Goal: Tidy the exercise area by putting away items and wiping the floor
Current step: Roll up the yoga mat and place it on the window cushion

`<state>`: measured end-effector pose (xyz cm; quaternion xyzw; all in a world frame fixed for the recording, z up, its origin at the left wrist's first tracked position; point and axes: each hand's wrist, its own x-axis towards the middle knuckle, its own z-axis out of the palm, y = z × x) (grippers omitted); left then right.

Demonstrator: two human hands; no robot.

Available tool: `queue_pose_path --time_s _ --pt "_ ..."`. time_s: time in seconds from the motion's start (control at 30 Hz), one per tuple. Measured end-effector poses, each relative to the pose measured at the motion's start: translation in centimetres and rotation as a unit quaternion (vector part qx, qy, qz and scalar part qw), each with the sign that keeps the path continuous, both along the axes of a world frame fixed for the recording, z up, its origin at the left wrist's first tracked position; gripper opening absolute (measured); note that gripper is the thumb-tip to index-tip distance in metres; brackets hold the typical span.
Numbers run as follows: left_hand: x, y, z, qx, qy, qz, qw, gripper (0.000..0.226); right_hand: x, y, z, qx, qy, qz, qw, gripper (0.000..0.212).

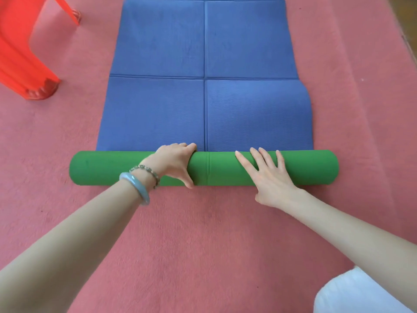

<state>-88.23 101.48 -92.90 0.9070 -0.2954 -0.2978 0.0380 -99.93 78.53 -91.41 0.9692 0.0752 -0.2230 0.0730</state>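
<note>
An exercise mat (203, 86), blue on top and green underneath, lies on the pink carpet. Its near end is wound into a green roll (214, 168) running left to right. My left hand (173, 163) grips the roll left of its middle, fingers curled over the far side and thumb on the near side. My right hand (268, 175) rests flat on the roll to the right, fingers straight and spread. The unrolled blue part stretches away from me, creased into squares.
A red plastic chair (24, 55) stands at the far left on the pink carpet (203, 233). A white-clothed knee (361, 292) shows at the bottom right. A strip of wooden floor (406, 23) borders the carpet at the far right.
</note>
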Motion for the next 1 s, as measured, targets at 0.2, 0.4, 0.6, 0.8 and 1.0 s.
queue_pose_path --time_s 0.2,0.4,0.6,0.8,1.0 --pt "0.4 0.2 0.4 -0.012 -0.021 -0.016 1.0 0.087 1.6 -0.5 -1.8 -0.035 -0.044 0.003 0.998 0.121" --pt "-4.1 1.4 -0.8 -0.114 -0.235 0.039 0.965 0.099 4.7 -1.4 -0.7 0.001 0.032 0.018 0.999 0.108" --pt "-2.7 0.1 -2.5 -0.027 -0.295 0.021 0.955 0.11 8.3 -2.2 0.4 0.062 0.128 0.005 0.99 0.104" --pt "1.7 -1.0 -0.8 0.036 -0.182 -0.002 0.983 0.086 9.5 -2.6 0.6 0.076 0.085 0.03 0.993 0.109" --pt "6.4 -2.0 0.6 0.055 -0.038 0.018 0.998 0.085 9.2 -1.8 -1.6 0.03 -0.086 0.045 0.995 0.117"
